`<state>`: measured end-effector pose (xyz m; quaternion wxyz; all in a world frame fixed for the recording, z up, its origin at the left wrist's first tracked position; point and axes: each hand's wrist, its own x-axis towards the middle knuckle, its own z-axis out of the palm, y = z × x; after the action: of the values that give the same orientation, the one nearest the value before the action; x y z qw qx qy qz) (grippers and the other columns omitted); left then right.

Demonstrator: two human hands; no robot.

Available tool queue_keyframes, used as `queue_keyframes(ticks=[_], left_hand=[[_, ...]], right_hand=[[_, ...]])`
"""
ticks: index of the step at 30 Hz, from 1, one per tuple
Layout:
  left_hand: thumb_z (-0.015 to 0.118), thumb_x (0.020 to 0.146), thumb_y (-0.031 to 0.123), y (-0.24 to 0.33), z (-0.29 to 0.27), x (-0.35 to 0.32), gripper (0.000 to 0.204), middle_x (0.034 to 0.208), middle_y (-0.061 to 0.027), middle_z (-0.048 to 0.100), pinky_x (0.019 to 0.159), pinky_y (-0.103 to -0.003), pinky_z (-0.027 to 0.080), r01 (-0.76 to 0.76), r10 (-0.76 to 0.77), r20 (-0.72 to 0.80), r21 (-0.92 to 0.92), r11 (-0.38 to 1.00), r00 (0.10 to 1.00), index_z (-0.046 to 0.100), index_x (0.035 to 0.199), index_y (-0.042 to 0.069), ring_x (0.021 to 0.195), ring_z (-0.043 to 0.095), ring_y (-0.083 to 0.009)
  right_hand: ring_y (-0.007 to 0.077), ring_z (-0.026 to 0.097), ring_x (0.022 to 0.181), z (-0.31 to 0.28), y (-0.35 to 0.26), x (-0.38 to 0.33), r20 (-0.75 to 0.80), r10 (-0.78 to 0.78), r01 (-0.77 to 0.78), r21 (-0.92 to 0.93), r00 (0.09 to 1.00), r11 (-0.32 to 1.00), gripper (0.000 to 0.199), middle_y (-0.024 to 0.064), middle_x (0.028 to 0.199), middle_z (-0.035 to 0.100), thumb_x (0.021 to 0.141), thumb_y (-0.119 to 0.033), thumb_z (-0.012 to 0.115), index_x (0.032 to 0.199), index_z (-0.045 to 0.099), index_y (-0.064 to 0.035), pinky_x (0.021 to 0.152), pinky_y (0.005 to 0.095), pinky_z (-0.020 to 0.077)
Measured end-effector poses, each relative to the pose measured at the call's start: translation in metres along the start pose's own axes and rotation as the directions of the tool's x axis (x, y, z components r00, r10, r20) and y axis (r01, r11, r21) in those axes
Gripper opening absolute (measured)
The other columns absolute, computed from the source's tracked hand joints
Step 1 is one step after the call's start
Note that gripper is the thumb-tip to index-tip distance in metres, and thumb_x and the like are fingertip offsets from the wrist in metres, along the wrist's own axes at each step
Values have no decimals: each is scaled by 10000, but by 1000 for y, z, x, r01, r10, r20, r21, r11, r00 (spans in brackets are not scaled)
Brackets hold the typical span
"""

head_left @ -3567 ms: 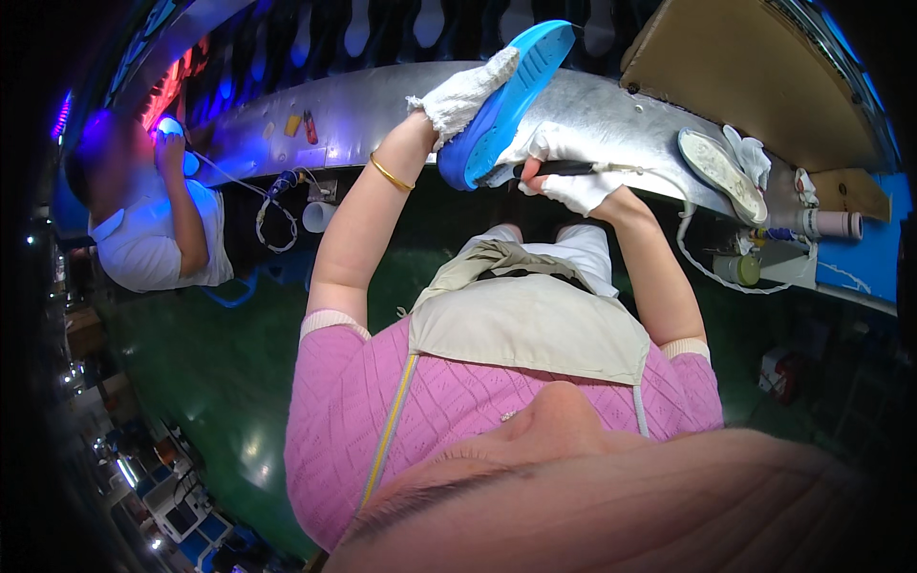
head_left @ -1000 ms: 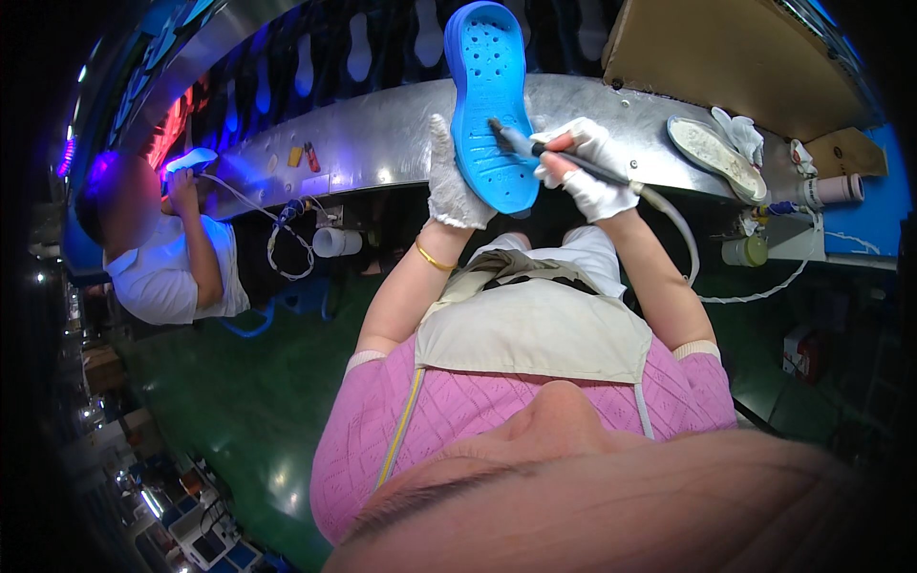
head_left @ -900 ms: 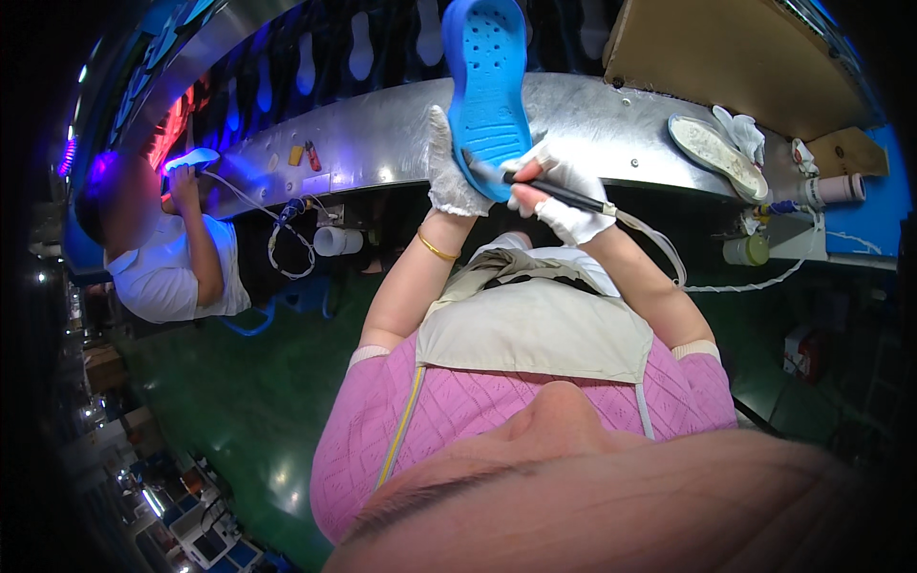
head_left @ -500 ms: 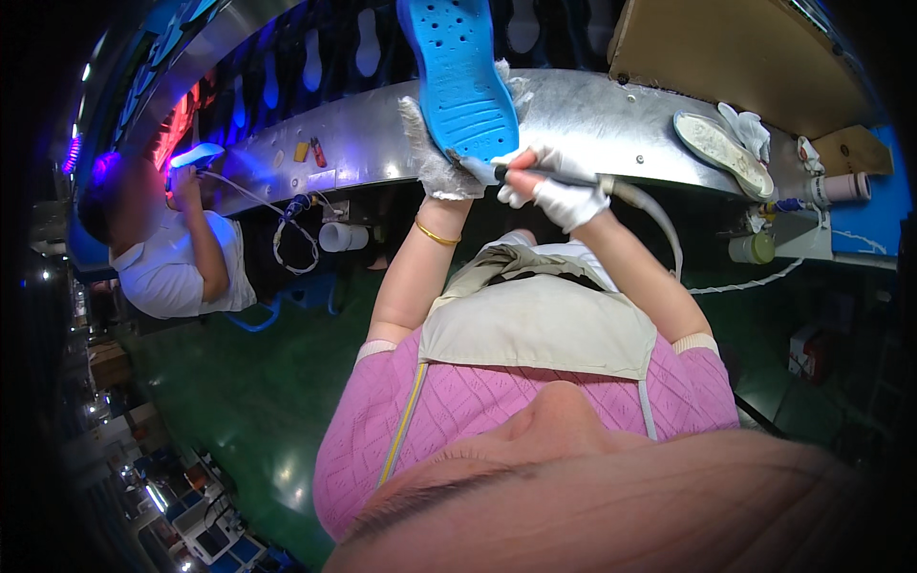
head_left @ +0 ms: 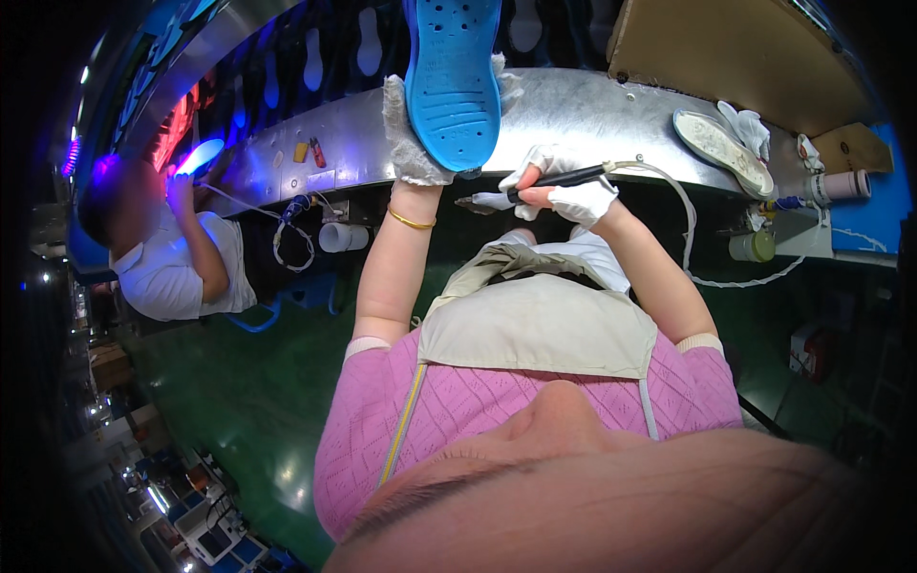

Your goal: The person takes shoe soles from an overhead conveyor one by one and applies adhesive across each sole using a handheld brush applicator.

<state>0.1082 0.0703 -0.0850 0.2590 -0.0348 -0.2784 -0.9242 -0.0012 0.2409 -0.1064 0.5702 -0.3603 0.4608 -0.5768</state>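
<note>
My left hand (head_left: 411,143), in a white knit glove, grips the heel end of a blue shoe sole (head_left: 453,110) from beneath. The sole is held up over the front edge of the metal bench, its holed and ridged face showing; its far end is cut off by the top of the view. Between the fingers of my gloved right hand (head_left: 571,194) is a glue brush (head_left: 573,177) with a black handle and a hose at its back end. Its pale bristle tip points left, below the sole's heel and apart from it.
Along the metal bench (head_left: 583,110) lie a whitish sole (head_left: 721,153), a crumpled white glove (head_left: 748,130) and a red lighter (head_left: 317,152). A brown board (head_left: 745,62) stands at the back right. Farther left, a seated co-worker (head_left: 186,258) holds a brightly lit sole. Dark racks with soles line the back.
The brush has come away from the sole's heel, moving down and slightly left at its tip. My left hand has shifted left and up with the blue sole, showing the whole heel.
</note>
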Motion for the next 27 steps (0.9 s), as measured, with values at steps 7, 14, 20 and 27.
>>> queue_keyframes(ticks=[7, 14, 20, 27], left_hand=[[446, 897, 512, 9, -5, 2, 641, 1150, -214, 579, 913, -434, 480, 160, -163, -121, -38, 986, 979, 488, 1233, -32, 1012, 599, -310], [501, 901, 441, 14, -13, 19, 535, 1030, -196, 629, 752, -392, 560, 344, -300, -275, 127, 931, 914, 549, 1135, -37, 864, 652, -283], [522, 909, 396, 5, -5, 19, 423, 896, -138, 663, 658, -317, 573, 527, -427, -388, 200, 826, 816, 612, 1015, -2, 724, 664, -217], [530, 902, 398, 7, 4, 19, 433, 928, -139, 657, 666, -314, 569, 621, -507, -371, 324, 714, 778, 591, 1076, 6, 763, 662, -213]], right_hand=[[181, 616, 825, 1, -24, 15, 118, -708, 646, -533, 696, 546, 177, 92, 866, 606, 719, 59, 669, 839, 576, -33, 747, 289, 494], [174, 602, 781, -4, -12, 24, 182, -543, 558, -474, 819, 682, 177, 70, 833, 609, 685, 64, 669, 810, 600, -41, 714, 276, 487], [147, 629, 833, -16, -44, 17, 99, -50, 91, -478, 994, 874, 169, 92, 894, 671, 662, 69, 694, 779, 623, -31, 749, 276, 517], [167, 637, 836, -18, -43, 18, 110, -156, 191, -592, 982, 783, 116, 68, 865, 661, 667, 25, 691, 754, 634, -27, 753, 279, 511]])
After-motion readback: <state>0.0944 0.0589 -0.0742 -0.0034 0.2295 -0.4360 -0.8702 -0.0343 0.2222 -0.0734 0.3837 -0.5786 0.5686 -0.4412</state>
